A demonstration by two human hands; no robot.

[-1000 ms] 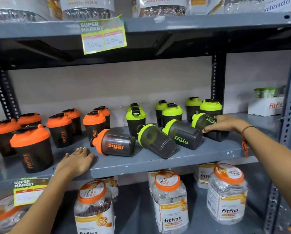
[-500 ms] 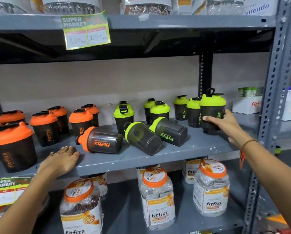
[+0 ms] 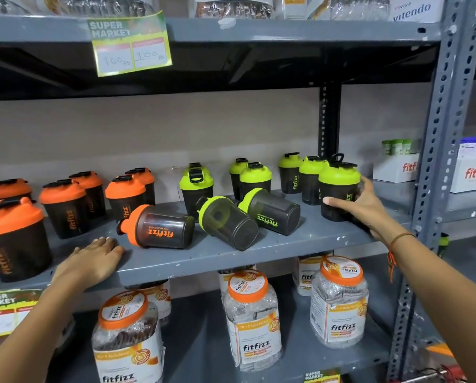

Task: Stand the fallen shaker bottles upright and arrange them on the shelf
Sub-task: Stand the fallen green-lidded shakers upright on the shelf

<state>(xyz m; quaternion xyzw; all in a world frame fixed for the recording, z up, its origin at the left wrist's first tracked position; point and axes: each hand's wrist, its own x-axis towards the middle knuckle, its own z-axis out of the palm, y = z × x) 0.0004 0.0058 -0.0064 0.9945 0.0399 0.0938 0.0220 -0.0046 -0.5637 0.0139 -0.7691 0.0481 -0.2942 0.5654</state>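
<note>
On the grey middle shelf (image 3: 300, 244), three shaker bottles lie on their sides: an orange-lidded one (image 3: 159, 226), a green-lidded one (image 3: 227, 223) beside it, and another green-lidded one (image 3: 271, 211) behind that. My right hand (image 3: 361, 208) wraps around a green-lidded shaker (image 3: 339, 186) that stands upright at the right end of the shelf. My left hand (image 3: 93, 261) rests flat, fingers apart, on the shelf's front edge just left of the fallen orange shaker, not touching it.
Upright orange-lidded shakers (image 3: 65, 205) fill the shelf's left side; upright green-lidded ones (image 3: 255, 181) stand at the back. Clear jars with orange lids (image 3: 252, 319) sit on the shelf below. A perforated steel post (image 3: 430, 189) rises at the right, white boxes (image 3: 397, 170) behind it.
My right hand lifted a fallen green-lidded shaker from its side and stood it upright at the right end of the shelf. The left hand stayed on the shelf edge.
</note>
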